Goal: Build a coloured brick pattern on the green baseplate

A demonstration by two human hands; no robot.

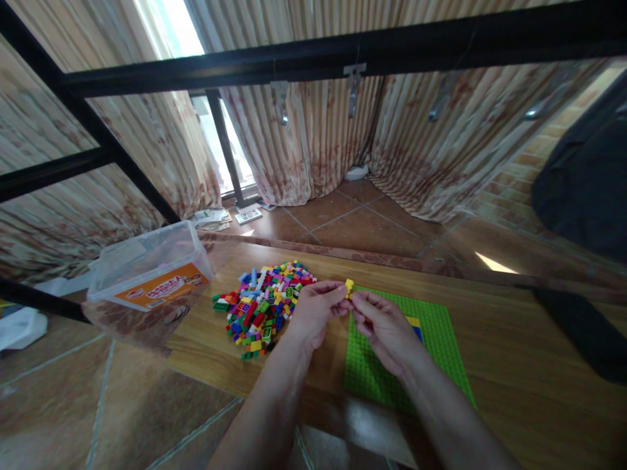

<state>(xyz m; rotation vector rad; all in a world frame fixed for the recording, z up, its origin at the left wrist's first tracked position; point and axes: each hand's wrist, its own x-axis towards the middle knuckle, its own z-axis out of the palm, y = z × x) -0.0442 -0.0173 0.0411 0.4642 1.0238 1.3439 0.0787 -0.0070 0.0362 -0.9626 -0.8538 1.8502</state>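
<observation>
Between the fingertips of both hands is a small yellow toy brick [349, 285], held just past the left edge of the green baseplate [441, 326]. My left hand [321, 303] pinches it from the left, with the loose brick pile [264, 307] close behind. From the right, my right hand [385, 323] closes its thumb and fingers on the brick's lower part, above the baseplate. A few yellow and blue bricks [415, 326] sit on the baseplate, partly hidden by my right hand. Whether the held piece is one brick or several joined, I cannot tell.
A clear plastic bin [151, 261] with an orange label stands left of the wooden table [509, 365]. A black metal frame [313, 59] crosses above, with curtains behind it. A dark strap-like object [578, 333] lies at the table's right. Papers [213, 217] lie on the floor.
</observation>
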